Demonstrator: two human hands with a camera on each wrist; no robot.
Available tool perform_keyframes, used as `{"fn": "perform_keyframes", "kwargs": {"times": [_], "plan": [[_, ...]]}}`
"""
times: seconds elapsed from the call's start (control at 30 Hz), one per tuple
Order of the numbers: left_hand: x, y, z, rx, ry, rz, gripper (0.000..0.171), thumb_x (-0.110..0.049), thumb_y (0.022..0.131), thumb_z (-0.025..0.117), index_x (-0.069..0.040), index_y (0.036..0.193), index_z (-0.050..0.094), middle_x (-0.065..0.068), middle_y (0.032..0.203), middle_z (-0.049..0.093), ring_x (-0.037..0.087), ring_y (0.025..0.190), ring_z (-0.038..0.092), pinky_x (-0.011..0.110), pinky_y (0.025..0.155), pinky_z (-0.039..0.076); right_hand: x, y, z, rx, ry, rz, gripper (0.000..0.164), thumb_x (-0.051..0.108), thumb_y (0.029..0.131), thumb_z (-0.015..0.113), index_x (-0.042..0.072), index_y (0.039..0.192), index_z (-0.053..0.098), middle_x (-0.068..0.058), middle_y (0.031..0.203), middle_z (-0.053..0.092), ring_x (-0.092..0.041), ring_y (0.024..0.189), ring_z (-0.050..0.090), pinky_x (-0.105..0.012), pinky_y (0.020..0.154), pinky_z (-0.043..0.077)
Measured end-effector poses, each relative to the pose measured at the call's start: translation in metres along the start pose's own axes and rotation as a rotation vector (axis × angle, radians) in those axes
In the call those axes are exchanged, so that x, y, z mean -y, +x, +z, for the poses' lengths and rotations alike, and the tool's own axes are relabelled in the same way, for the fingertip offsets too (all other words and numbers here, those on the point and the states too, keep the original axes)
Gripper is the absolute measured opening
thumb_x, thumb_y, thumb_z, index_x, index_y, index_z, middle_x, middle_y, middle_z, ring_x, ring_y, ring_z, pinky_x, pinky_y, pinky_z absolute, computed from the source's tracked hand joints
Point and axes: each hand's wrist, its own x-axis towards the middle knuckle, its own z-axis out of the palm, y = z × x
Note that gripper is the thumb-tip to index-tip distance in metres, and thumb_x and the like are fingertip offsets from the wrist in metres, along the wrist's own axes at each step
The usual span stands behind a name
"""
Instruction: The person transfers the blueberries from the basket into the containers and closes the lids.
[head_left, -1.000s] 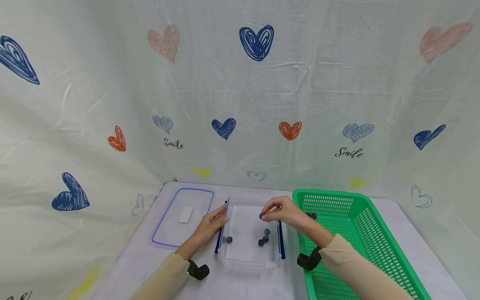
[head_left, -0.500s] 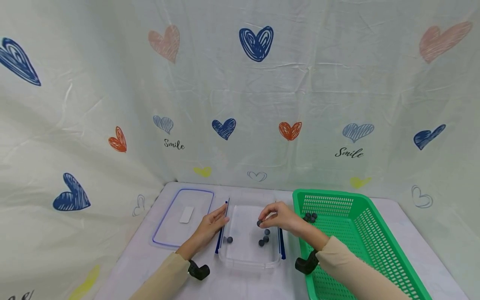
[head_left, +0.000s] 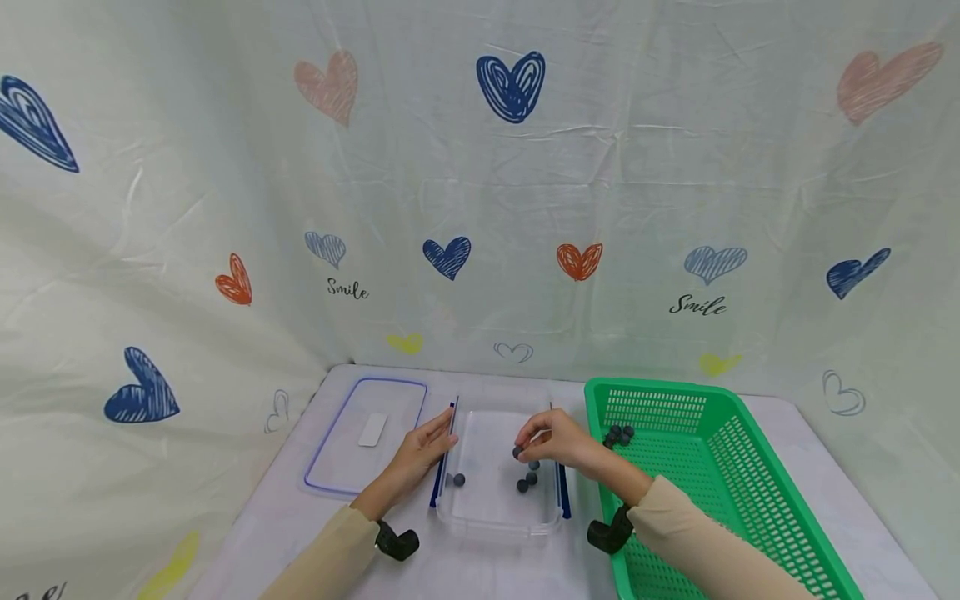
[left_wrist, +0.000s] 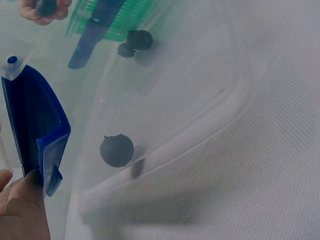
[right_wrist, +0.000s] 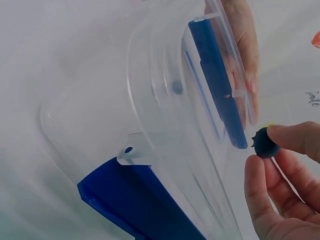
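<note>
A blueberry (right_wrist: 266, 143) with a toothed crown is pinched between the thumb and fingertips of my right hand (head_left: 558, 437), over the clear plastic container (head_left: 498, 529). On the container's floor one blueberry (head_left: 460, 480) lies by the left wall and a small group of blueberries (head_left: 522, 485) lies right of the middle, below my right hand. My left hand (head_left: 414, 457) rests against the left wall, its fingers fairly straight along the outside near the blue latch (left_wrist: 37, 115) and its thumb at the rim.
Right of the container stands a green basket (head_left: 757, 442) with several blueberries (head_left: 621, 433) in its far left corner. A clear lid with a blue seal (head_left: 337, 454) lies flat at the left, a white label on it. A patterned curtain (head_left: 465, 167) hangs behind the table.
My right hand has moved slightly down and left over the container, still pinching the blueberry, uncovering the berries in the basket's corner. The left hand stays in place.
</note>
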Motion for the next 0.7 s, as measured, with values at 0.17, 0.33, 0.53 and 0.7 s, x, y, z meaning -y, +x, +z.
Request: {"fn": "perform_keyframes", "kwargs": {"times": [0.17,0.33,0.53,0.7], "plan": [[-0.001,-0.001,0.0,0.001,-0.002,-0.002,0.062,-0.015,0.094,0.054,0.001,0.144,0.022,0.013,0.15,0.018,0.026,0.136,0.018,0.029,0.106,0.024,0.0,-0.001,-0.001,-0.06,-0.032,0.0,0.015,0.005,0.075,0.074,0.0,0.087,0.067,-0.009,0.087,0.064,-0.017,0.071,0.059,-0.032,0.066,0.053],[0.0,0.0,0.0,0.003,-0.004,0.002,0.062,-0.014,0.094,0.054,0.002,0.144,0.021,0.013,0.15,0.018,0.026,0.136,0.018,0.027,0.105,0.024,0.0,-0.001,-0.004,-0.095,-0.04,-0.007,0.013,0.005,0.075,0.074,0.001,0.085,0.067,-0.009,0.086,0.064,-0.018,0.072,0.06,-0.031,0.067,0.053],[0.0,0.0,0.0,-0.002,-0.004,-0.007,0.062,-0.014,0.094,0.054,0.0,0.144,0.022,0.011,0.15,0.018,0.024,0.136,0.018,0.028,0.106,0.024,0.002,-0.003,-0.01,-0.115,-0.024,0.011,0.015,0.009,0.077,0.074,0.001,0.087,0.067,-0.008,0.086,0.064,-0.018,0.074,0.062,-0.033,0.071,0.054],[-0.001,0.0,0.0,-0.009,0.006,-0.009,0.062,-0.016,0.093,0.055,0.0,0.144,0.023,0.011,0.15,0.019,0.025,0.136,0.019,0.029,0.106,0.024,0.003,-0.007,-0.019,-0.147,0.009,0.012,0.016,0.01,0.078,0.073,0.001,0.09,0.067,-0.009,0.086,0.065,-0.019,0.075,0.061,-0.039,0.074,0.054]]}}
